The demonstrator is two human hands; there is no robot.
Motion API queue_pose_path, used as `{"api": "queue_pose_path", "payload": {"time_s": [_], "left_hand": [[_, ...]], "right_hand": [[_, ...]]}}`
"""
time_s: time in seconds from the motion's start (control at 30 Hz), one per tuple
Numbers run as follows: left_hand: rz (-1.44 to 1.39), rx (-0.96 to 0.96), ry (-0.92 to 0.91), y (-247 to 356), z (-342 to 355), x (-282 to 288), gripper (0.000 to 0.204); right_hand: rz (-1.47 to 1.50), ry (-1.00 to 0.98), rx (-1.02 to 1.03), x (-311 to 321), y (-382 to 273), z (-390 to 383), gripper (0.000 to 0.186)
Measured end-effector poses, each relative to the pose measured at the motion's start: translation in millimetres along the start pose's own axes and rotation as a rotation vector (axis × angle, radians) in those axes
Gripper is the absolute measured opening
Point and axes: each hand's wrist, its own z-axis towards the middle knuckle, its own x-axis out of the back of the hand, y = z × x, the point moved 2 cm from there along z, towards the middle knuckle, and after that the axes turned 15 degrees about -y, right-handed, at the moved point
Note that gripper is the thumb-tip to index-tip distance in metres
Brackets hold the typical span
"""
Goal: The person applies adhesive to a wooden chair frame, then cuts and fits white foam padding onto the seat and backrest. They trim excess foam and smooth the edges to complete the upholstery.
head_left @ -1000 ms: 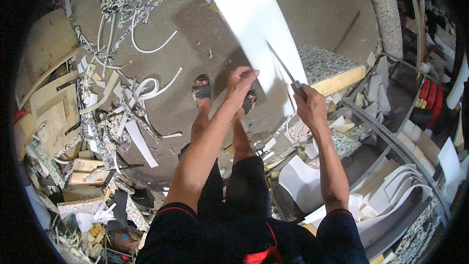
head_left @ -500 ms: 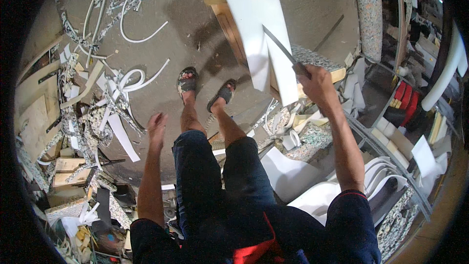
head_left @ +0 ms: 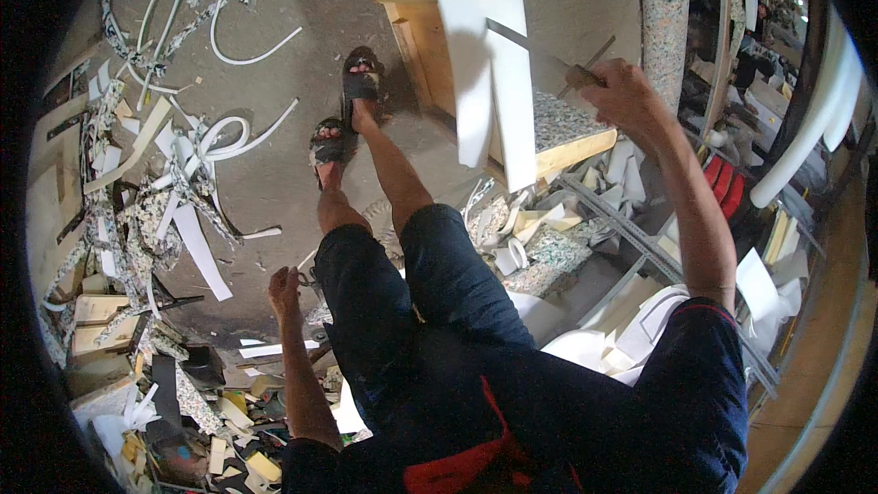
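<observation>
A long-bladed knife (head_left: 517,37) is gripped in my right hand (head_left: 624,99), out to the upper right. Its blade tip lies across a white foam sheet (head_left: 466,73), and the part near my hand is blurred. A long slit splits the lower part of the sheet into two strips hanging down. Under the sheet stands a wooden bench (head_left: 416,41) with a speckled foam pad (head_left: 567,119) on its right side. My left hand (head_left: 284,287) hangs low beside my left knee, its fingers curled in and nothing visible in them.
Foam strips and scraps (head_left: 187,165) cover the floor at the left. More offcuts (head_left: 549,247) lie beside a metal frame (head_left: 622,229) at the right. A speckled foam roll (head_left: 665,27) stands at the back right. My sandalled feet (head_left: 361,82) are left of the bench.
My right hand has moved up and right with the knife, drawing the blade partly off the foam sheet. My left hand has dropped lower and its fingers have curled. My feet have shifted.
</observation>
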Motion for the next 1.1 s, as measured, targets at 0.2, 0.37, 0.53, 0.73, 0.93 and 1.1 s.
{"api": "queue_pose_path", "payload": {"time_s": [0.2,0.37,0.53,0.73,0.93,1.1], "left_hand": [[-0.156,-0.073,-0.085,10,0,-55,0.048],[-0.276,-0.056,-0.015,13,-9,-70,0.052],[-0.336,-0.043,0.024,26,-18,-88,0.055],[-0.293,-0.030,0.029,48,-18,-101,0.057],[-0.187,-0.092,0.034,110,-18,-83,0.060],[-0.043,-0.096,0.072,190,-7,-60,0.059]], "right_hand": [[-0.036,-0.107,-0.012,42,-4,30,0.035],[-0.076,-0.187,0.041,65,-27,45,0.029],[-0.107,-0.237,0.023,89,-23,38,0.029],[-0.146,-0.282,0.022,97,-34,52,0.028],[-0.395,-0.203,0.180,92,-12,44,0.029],[-0.362,-0.151,0.288,105,44,-28,0.021]]}}
